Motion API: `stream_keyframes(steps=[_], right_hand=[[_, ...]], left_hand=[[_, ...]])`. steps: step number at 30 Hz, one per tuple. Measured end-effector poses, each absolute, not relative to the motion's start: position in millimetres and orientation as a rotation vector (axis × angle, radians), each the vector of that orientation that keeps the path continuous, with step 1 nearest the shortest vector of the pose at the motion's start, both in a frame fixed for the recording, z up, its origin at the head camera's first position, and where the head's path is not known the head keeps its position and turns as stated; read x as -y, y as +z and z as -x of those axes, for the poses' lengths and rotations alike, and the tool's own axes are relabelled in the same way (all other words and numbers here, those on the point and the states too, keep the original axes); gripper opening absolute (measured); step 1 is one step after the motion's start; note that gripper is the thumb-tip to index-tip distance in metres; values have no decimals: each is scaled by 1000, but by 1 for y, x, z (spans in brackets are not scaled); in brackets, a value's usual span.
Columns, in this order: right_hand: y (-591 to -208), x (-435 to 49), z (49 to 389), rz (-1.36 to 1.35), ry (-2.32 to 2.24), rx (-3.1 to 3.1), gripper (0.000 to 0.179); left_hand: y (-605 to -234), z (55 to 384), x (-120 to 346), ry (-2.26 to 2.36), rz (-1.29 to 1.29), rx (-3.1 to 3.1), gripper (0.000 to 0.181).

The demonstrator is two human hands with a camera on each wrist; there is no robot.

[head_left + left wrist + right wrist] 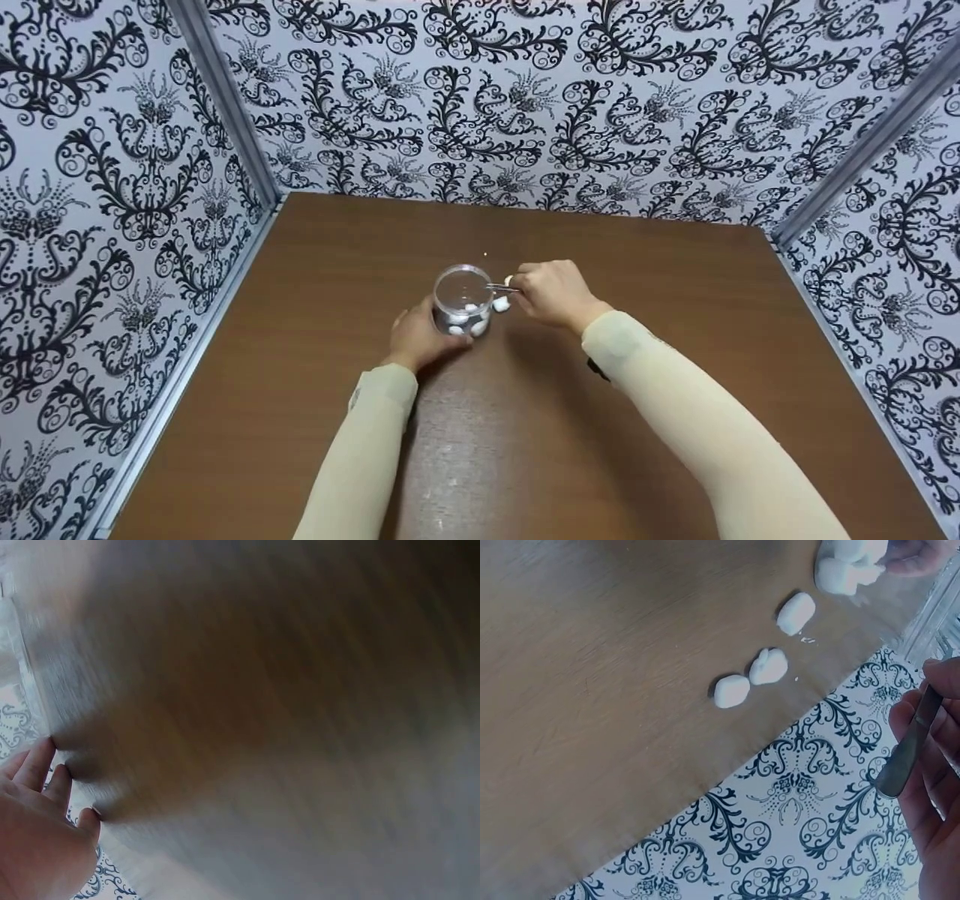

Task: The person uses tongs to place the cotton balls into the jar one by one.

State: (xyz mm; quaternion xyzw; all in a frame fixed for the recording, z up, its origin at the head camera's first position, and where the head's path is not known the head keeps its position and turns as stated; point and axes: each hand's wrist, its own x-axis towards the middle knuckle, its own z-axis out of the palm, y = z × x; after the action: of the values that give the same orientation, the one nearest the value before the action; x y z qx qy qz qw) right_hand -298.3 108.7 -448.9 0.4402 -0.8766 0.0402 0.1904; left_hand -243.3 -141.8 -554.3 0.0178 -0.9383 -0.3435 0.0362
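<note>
My left hand (421, 335) grips the clear round jar (463, 300) from its left side, thumb at the near side. Inside the jar lie several white cotton balls (840, 574). My right hand (559, 292) pinches metal tweezers (504, 288) between thumb and fingers, their tips over the right side of the jar's rim. In the right wrist view the broad rounded end of the tweezers points back along the palm; the tips are hidden there. Three loose cotton balls (769, 666) lie in a row on the table beside the jar, partly covered by my right hand in the head view.
The brown wooden table (360, 247) is bounded by patterned white-and-black walls (495, 97) behind and at both sides. Grey metal posts (225, 97) stand at the corners. Tiny white bits (807, 640) lie near the loose cotton balls.
</note>
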Motion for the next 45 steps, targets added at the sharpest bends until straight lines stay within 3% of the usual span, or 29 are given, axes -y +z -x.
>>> stream_keyframes(steps=[10,23,45], right_hand=[[-448,-134,302,-1178,131,2429,6],[-476,-169,303,-1144,108,2518,6],[-492,-156,308,-1147,83,2547,4]], left_hand=[[-557,244,142,-1077,-67,2880,105],[-558,243,142,-1085,-65,2876,103],[-555,243,142,-1090,-93,2897,104]])
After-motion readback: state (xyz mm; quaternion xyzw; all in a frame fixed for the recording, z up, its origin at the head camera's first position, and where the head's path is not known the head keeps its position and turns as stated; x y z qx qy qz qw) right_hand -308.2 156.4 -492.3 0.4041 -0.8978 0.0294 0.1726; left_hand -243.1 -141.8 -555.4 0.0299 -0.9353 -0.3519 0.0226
